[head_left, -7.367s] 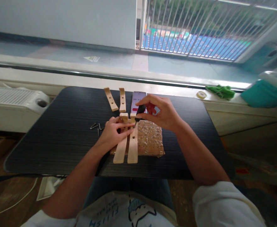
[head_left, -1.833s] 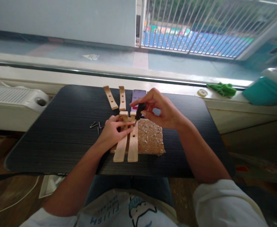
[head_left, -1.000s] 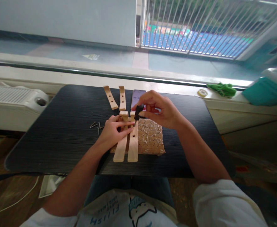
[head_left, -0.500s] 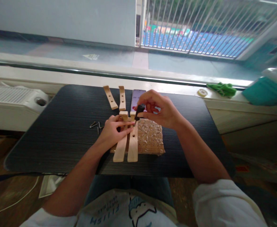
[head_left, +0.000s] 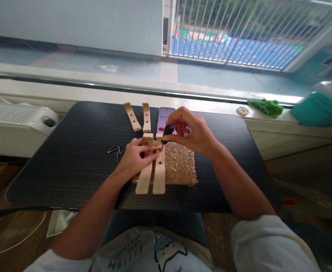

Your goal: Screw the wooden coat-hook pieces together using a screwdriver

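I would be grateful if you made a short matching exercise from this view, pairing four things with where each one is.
Things:
1. screwdriver
2. phone
3. loose metal fasteners
4. green cloth

Places:
A. on the window sill, beside a roll of tape
B. on the table, to the left of the left hand
C. held in the right hand
D. lying on the table, partly hidden by the right hand

Right pairs: 1-C, 2-D, 3-B, 4-A
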The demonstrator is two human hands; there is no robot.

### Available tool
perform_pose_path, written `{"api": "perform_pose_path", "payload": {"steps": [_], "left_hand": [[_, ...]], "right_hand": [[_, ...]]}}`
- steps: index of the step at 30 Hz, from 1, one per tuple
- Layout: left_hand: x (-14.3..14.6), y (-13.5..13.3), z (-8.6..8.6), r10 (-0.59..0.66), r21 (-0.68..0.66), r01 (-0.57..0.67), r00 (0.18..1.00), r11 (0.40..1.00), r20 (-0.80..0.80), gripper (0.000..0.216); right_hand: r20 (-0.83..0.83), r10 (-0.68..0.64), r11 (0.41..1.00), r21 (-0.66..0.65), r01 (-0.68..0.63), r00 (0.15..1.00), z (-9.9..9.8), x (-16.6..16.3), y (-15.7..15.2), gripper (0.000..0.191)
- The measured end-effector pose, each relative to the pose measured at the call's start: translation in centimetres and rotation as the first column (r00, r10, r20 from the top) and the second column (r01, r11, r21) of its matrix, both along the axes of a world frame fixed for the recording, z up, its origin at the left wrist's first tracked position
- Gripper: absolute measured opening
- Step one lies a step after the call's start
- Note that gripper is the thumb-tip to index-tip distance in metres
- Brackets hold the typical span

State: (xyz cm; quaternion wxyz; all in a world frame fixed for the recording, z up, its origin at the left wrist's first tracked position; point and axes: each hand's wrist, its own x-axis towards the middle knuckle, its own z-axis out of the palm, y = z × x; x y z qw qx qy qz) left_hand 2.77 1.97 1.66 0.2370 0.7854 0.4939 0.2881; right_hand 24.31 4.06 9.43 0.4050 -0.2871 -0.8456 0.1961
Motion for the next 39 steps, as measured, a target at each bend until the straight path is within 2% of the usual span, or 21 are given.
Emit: {"api": "perform_pose_path", "payload": {"steps": [10, 22, 39], "left_hand": [[0.0, 0.0, -0.1, -0.005, 0.001, 0.005, 1.000, 1.000, 0.014, 0.024], [0.0, 0.0, -0.1, -0.005, 0.004, 0.005, 1.000, 1.000, 0.005, 0.024], [0.0, 0.0, 0.0, -0.012, -0.005, 0.012, 1.000, 1.000, -0.007, 0.024]], "right_hand": [[0.005, -0.071, 0.997, 0.002, 0.071, 0.997, -0.4, -0.4, 0.0, 0.030], [-0.051, -0.086, 0.995, 0.044, 0.088, 0.995, -0.8, -0.6, 0.2, 0.036], [-0.004, -0.106, 0.986, 0.128, 0.105, 0.994, -0.9, -0.7, 0.0, 0.021]]}}
